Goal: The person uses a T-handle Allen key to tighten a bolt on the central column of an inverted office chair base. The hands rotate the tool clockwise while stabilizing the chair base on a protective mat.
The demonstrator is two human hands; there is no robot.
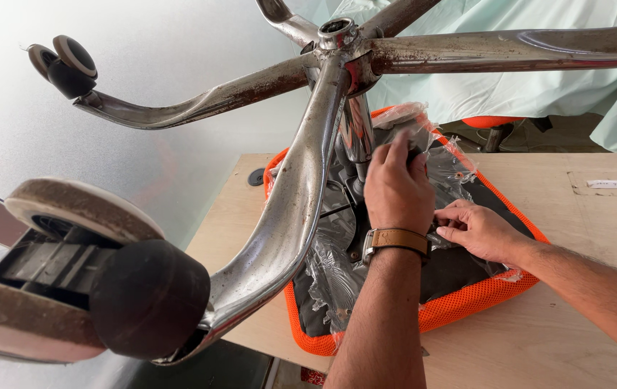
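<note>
Castor wheel (70, 281) over wooden table (582, 317).

— Left hand?
— My left hand (397, 189) is extended forward, palm down, fingers curled and pinched shut; forearm runs straight up from below.
— Right?
— My right hand (480, 230) enters from the right, fingers bent inward, tips pinched.

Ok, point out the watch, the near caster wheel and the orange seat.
watch (395, 240), head view, on its tan strap.
near caster wheel (81, 209), head view, on its worn tread.
orange seat (467, 302), head view, on its mesh edge.
</note>
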